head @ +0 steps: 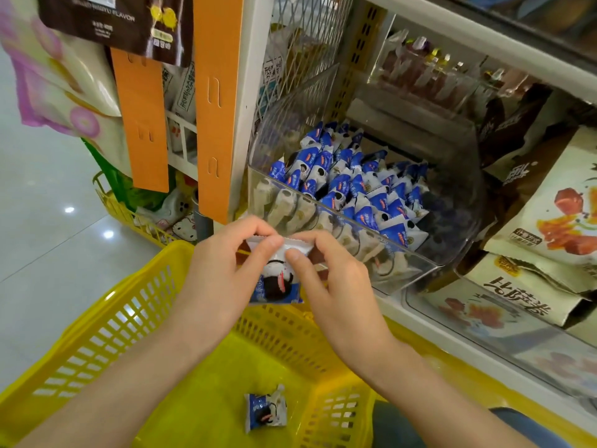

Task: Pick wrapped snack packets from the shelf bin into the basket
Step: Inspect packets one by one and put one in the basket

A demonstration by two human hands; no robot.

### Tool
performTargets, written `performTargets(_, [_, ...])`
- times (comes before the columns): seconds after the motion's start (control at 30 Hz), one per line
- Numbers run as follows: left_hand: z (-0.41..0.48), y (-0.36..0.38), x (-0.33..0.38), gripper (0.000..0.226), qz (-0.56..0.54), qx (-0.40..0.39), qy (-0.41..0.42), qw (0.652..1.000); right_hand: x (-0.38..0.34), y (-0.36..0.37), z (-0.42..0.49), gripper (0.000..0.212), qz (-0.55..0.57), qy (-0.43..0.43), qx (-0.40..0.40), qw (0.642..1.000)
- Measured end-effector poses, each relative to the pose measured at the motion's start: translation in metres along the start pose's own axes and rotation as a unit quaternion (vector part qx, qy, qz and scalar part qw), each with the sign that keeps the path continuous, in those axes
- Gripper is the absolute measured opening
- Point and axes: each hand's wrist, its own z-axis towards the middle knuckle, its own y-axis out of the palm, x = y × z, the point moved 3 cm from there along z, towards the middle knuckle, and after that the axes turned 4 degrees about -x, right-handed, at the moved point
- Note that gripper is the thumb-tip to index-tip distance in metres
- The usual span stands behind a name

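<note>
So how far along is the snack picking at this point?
One packet already lies in the yellow basket. The left hand and right hand pinch a second packet above it, not yet dropped. The clear shelf bin holds many more.

Blue-and-white snack packets (342, 176) crowd a clear shelf bin (458, 218); one packet (277, 281) hangs above the yellow basket (97, 321), another packet (265, 409) lies inside

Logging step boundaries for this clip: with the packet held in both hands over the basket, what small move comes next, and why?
Probably release the held packet into the yellow basket. The left hand and right hand both pinch its top seam above the basket, where another packet already lies.
</note>
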Motion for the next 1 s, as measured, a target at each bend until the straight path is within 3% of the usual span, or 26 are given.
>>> performTargets(0.13, [0.0,0.003,-0.005,0.018,-0.002,-0.028,-0.027,0.999,0.0,-0.002,0.001,0.016,-0.018,-0.031,0.011,0.999])
performTargets(0.33, [0.003,0.008,-0.016,0.02,-0.075,-0.065,-0.092,0.991,-0.004,-0.007,0.0,0.019,-0.221,-0.149,0.066,0.962])
performTargets(0.47, [0.003,0.007,-0.022,0.013,-0.092,-0.031,-0.173,0.98,-0.003,-0.016,0.004,0.01,-0.161,-0.097,0.092,0.978])
performTargets(0.57, [0.003,0.011,-0.021,0.035,-0.144,-0.072,-0.292,0.943,-0.004,-0.026,0.007,0.009,-0.078,-0.091,0.149,0.982])
performTargets(0.67, [-0.002,0.017,-0.013,0.067,-0.291,-0.166,-0.356,0.872,-0.008,-0.026,0.005,0.006,-0.049,-0.144,0.156,0.976])
performTargets(0.77, [0.0,0.013,-0.009,0.053,-0.38,-0.147,-0.344,0.846,-0.011,-0.018,0.002,0.01,-0.111,-0.213,0.11,0.964])
performTargets(0.9, [0.002,0.007,-0.011,0.021,-0.368,-0.05,-0.327,0.869,-0.012,-0.008,0.0,0.017,-0.187,-0.265,0.041,0.945])
performTargets(1.0, [0.003,0.004,-0.014,0.019,-0.284,-0.028,-0.291,0.913,-0.009,-0.006,0.002,0.025,-0.093,-0.119,0.017,0.988])
